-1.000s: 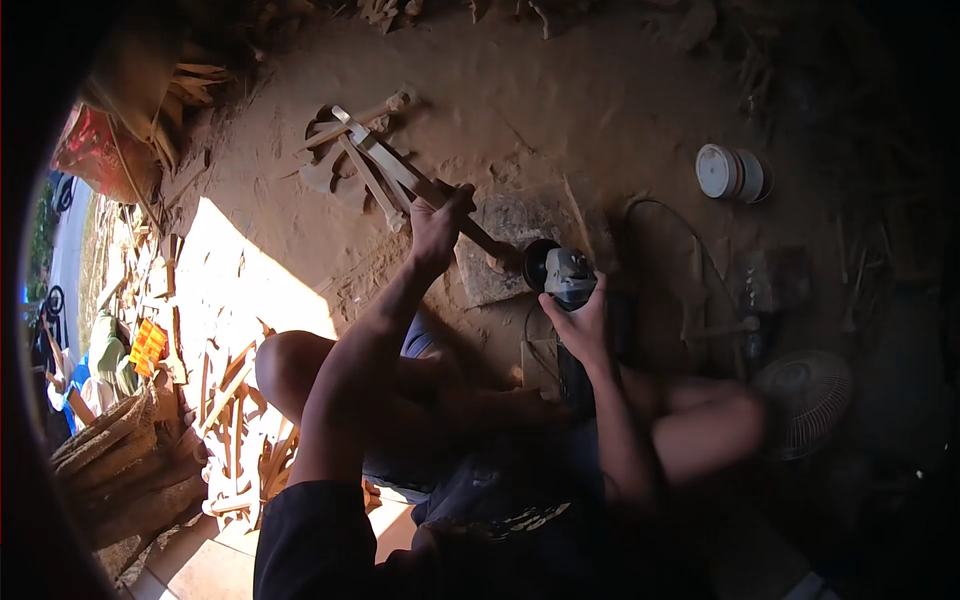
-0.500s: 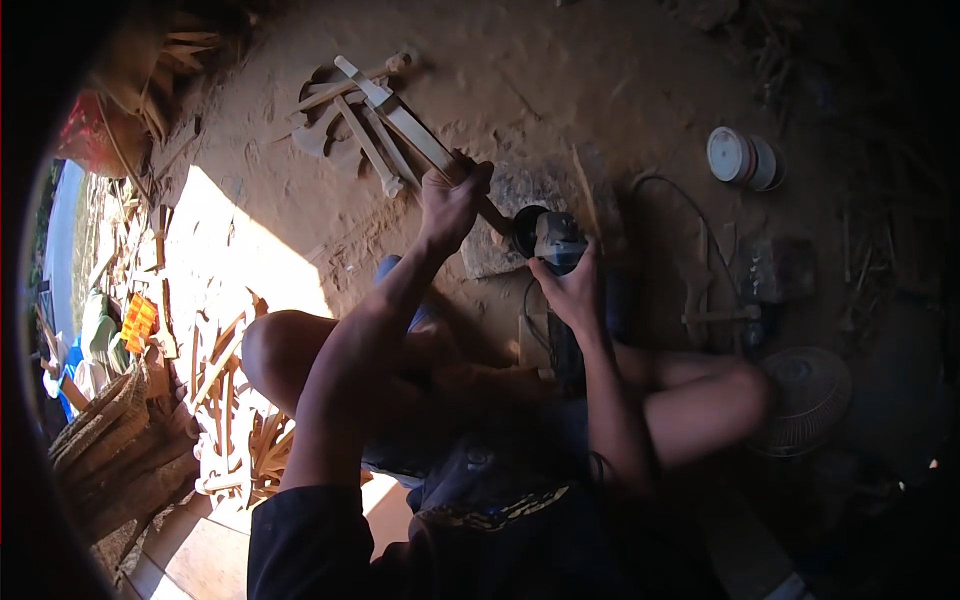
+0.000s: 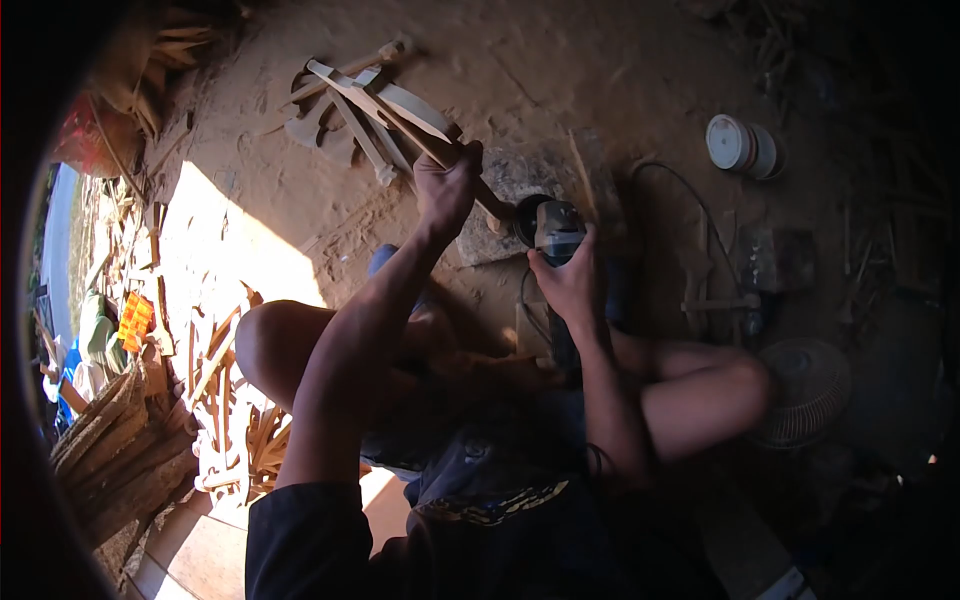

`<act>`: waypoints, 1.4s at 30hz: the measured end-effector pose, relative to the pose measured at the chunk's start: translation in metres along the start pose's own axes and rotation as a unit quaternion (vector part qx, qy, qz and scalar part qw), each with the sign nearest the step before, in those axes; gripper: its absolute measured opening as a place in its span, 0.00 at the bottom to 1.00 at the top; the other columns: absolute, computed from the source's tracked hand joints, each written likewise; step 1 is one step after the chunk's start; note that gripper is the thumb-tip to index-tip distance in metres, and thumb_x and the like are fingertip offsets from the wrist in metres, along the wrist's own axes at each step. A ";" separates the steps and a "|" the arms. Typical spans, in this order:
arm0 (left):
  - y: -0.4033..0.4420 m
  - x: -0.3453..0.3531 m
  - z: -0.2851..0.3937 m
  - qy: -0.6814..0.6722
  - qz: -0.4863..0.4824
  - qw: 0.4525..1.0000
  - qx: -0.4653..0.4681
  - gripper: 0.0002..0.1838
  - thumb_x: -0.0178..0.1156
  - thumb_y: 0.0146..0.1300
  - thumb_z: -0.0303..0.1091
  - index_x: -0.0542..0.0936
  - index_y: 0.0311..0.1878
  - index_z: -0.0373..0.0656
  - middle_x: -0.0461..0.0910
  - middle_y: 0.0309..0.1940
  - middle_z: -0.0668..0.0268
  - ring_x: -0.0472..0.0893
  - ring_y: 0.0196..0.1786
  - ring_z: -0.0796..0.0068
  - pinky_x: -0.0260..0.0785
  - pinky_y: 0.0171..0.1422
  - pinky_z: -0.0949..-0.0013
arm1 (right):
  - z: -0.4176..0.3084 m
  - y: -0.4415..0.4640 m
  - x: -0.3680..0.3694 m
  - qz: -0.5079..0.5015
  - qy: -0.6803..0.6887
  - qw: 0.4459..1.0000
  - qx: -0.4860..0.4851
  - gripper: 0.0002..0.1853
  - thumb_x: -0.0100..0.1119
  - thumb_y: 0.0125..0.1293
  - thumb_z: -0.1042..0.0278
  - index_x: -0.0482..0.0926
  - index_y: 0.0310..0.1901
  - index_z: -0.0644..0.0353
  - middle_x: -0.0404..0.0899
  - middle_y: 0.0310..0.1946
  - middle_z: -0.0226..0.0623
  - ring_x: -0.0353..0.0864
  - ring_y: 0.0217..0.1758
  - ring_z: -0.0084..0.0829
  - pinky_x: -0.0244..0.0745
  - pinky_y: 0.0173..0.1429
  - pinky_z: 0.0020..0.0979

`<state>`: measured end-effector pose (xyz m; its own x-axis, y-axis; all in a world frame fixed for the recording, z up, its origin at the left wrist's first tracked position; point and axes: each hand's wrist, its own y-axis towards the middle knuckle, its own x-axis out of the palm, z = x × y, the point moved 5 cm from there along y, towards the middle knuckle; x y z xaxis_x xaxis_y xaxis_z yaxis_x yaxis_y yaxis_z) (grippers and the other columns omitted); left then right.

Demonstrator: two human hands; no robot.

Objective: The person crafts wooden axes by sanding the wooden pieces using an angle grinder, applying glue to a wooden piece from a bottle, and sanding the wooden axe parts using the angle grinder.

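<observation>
A long shaped wooden piece [image 3: 407, 108] slants from upper left toward the centre, with my left hand [image 3: 447, 183] wrapped round it. Its lower end meets or nearly meets the dark round disc [image 3: 530, 220] of an angle grinder [image 3: 559, 228]. Around the grinder's body my right hand [image 3: 575, 277] is closed. Beneath the disc and the wood's end lies a flat, dusty block [image 3: 486, 243]. Other wooden pieces [image 3: 355, 135] lie on the ground behind the held piece. Whether the disc touches the wood cannot be told.
A white tub [image 3: 730, 143] lies on its side at the upper right, near a cable [image 3: 690, 190]. A fan guard [image 3: 803, 393] is beside my right knee. Wood scraps [image 3: 225, 390] and stacked bark-like slabs [image 3: 130, 450] are at the left.
The held wooden piece has turned in my left hand, so its wide curved face shows. My left hand has shifted slightly left, and the camera view has moved a little.
</observation>
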<state>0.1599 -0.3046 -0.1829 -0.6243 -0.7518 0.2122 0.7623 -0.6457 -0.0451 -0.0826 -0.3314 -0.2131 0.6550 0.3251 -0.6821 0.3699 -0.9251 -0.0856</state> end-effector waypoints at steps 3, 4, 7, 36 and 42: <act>0.000 0.000 -0.001 -0.009 0.035 0.999 0.012 0.06 0.66 0.68 0.29 0.79 0.35 0.42 0.77 0.24 0.75 0.73 0.27 0.85 0.65 0.31 0.74 | -0.011 -0.002 -0.008 -0.018 -0.009 0.999 0.033 0.49 0.78 0.53 0.50 0.61 0.67 0.74 0.79 0.52 0.62 0.82 0.58 0.55 0.76 0.61 0.45; 0.000 0.002 0.000 -0.012 0.043 0.999 0.017 0.08 0.66 0.68 0.29 0.78 0.32 0.43 0.77 0.23 0.74 0.73 0.26 0.84 0.65 0.30 0.73 | -0.012 -0.001 -0.008 -0.029 -0.003 0.999 0.043 0.50 0.78 0.53 0.49 0.61 0.67 0.74 0.79 0.52 0.63 0.82 0.57 0.56 0.76 0.61 0.46; 0.000 0.005 -0.001 0.004 0.057 0.998 0.015 0.12 0.67 0.67 0.30 0.76 0.28 0.44 0.78 0.22 0.72 0.73 0.25 0.84 0.65 0.29 0.73 | -0.016 -0.003 -0.007 -0.038 -0.033 0.997 0.053 0.50 0.78 0.52 0.48 0.61 0.67 0.73 0.80 0.51 0.63 0.82 0.56 0.58 0.76 0.59 0.48; 0.010 0.013 0.002 0.026 0.145 0.988 0.046 0.10 0.63 0.63 0.25 0.71 0.30 0.44 0.72 0.22 0.75 0.69 0.24 0.85 0.60 0.28 0.74 | -0.016 -0.023 -0.007 -0.048 -0.048 0.996 0.052 0.53 0.71 0.56 0.44 0.56 0.73 0.70 0.82 0.48 0.65 0.84 0.52 0.62 0.78 0.57 0.53; 0.012 0.011 -0.002 0.049 0.117 0.991 0.033 0.12 0.64 0.64 0.26 0.71 0.28 0.44 0.73 0.21 0.74 0.69 0.24 0.85 0.60 0.27 0.74 | -0.015 -0.016 -0.012 -0.056 -0.018 0.994 0.094 0.52 0.75 0.54 0.44 0.58 0.71 0.69 0.82 0.50 0.64 0.82 0.55 0.62 0.77 0.58 0.51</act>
<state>0.1613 -0.3208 -0.1830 -0.4404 -0.8913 0.1083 0.8955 -0.4447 -0.0179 -0.0865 -0.3181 -0.1929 0.5908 0.4243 -0.6863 0.3080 -0.9048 -0.2942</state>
